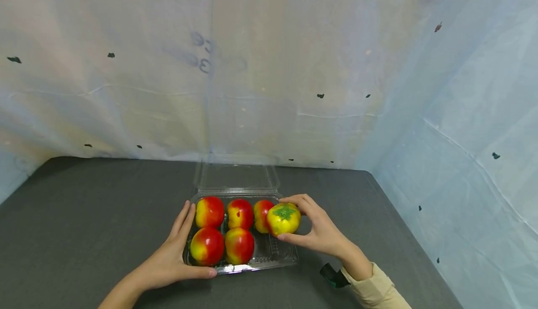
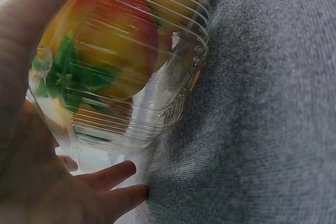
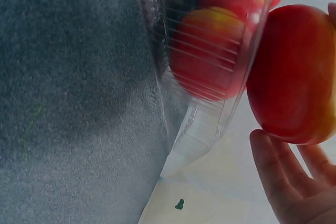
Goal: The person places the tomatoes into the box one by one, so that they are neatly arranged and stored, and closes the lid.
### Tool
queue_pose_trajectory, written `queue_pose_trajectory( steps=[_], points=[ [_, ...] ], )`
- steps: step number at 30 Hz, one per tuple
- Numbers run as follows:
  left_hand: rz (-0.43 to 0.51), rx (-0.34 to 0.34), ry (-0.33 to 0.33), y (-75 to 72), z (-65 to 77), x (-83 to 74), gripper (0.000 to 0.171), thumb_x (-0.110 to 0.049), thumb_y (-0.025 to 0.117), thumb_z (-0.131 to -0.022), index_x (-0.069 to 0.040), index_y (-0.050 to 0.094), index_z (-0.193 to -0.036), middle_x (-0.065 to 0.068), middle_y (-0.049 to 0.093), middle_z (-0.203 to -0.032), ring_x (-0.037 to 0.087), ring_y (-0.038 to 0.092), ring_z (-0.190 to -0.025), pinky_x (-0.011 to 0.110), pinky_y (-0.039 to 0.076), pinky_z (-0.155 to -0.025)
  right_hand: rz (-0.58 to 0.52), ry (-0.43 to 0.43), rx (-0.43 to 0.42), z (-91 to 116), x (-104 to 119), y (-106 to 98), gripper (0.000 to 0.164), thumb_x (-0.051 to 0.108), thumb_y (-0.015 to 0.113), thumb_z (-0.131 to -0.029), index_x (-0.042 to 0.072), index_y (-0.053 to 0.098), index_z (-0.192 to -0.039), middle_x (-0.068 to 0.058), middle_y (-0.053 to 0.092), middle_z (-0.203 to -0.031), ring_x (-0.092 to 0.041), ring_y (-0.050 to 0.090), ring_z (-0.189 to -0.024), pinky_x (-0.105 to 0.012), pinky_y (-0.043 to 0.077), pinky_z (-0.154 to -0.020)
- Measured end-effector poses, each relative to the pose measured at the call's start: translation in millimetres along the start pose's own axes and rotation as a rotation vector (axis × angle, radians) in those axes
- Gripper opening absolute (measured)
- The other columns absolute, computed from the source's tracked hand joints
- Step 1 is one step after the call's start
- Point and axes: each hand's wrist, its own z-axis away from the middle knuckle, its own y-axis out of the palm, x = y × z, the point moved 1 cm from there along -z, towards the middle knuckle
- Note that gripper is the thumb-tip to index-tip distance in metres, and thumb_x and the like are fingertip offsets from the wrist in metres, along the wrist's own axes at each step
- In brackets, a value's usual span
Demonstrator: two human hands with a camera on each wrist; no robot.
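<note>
A clear plastic clamshell box point(image 1: 275, 264) lies with its lid point(image 1: 237, 177) folded back, holding several glossy red-and-yellow fruits point(image 1: 207, 247). In the left wrist view, green leaves show on one fruit point(image 2: 118, 40) through the box wall. My right hand point(image 1: 321, 232) grips another such fruit point(image 1: 284, 219) over the box's right side, its green leafy top facing the head camera. This held fruit partly covers the back-right fruit point(image 1: 262, 213) in the head view. My left hand point(image 1: 170, 257) rests at the box's left side, fingers extended along it and thumb against the front-left corner.
The box sits on a dark grey cloth-like table surface point(image 1: 96, 215). Pale sheeting point(image 1: 269, 66) with dark marks hangs behind and to the right. A dark device point(image 1: 333, 275) is at the right wrist, beside a beige sleeve point(image 1: 376, 285).
</note>
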Motion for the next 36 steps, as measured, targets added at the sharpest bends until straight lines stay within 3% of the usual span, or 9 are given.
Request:
queue_pose_trajectory(
  steps=[18, 26, 36],
  points=[
    [0.001, 0.001, -0.023, 0.4, 0.0, 2.7, 0.132, -0.044, 0.085, -0.066, -0.020, -0.012, -0.154, 0.013, -0.020, -0.158, 0.057, 0.014, -0.136, 0.074, 0.034, -0.091, 0.022, -0.039, 0.058, 0.6, 5.2, 6.1, 0.067, 0.034, 0.084, -0.072, 0.010, 0.052, -0.126, 0.000, 0.057, -0.122, -0.012, 0.055, -0.098, -0.027, 0.050, -0.084],
    [0.009, 0.001, -0.021, 0.6, 0.1, 2.5, 0.132, -0.041, 0.085, -0.066, -0.020, -0.011, -0.154, 0.013, -0.020, -0.158, 0.058, 0.014, -0.136, 0.075, 0.035, -0.089, 0.025, -0.037, 0.092, 1.2, 7.9, 6.9, 0.068, 0.038, 0.084, -0.072, 0.010, 0.052, -0.125, 0.005, 0.056, -0.123, -0.009, 0.053, -0.101, -0.026, 0.049, -0.086],
    [0.001, -0.005, -0.014, 0.4, 1.7, 1.4, 0.132, -0.042, 0.085, -0.067, -0.020, -0.012, -0.154, 0.013, -0.020, -0.158, 0.057, 0.013, -0.136, 0.076, 0.033, -0.090, -0.010, -0.051, 0.132, 2.3, 9.4, 10.6, 0.048, 0.034, 0.081, -0.077, 0.021, 0.061, -0.120, -0.001, 0.054, -0.126, -0.015, 0.052, -0.114, -0.035, 0.050, -0.089]
  ],
)
